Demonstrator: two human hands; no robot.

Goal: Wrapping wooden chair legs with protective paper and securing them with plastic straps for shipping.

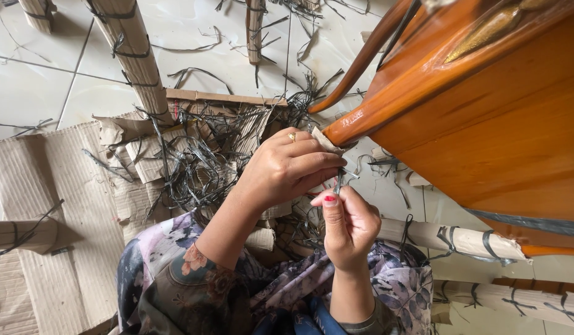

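Just below the glossy orange-brown wooden furniture piece, both hands meet at its pointed corner. Left hand clamped over a scrap of cardboard padding on the tip, seemingly to steady it; right hand pinches a thin dark plastic strap upright between thumb and fingers. Left of the hands: corrugated cardboard sheets and tangled cut straps on the tiled floor
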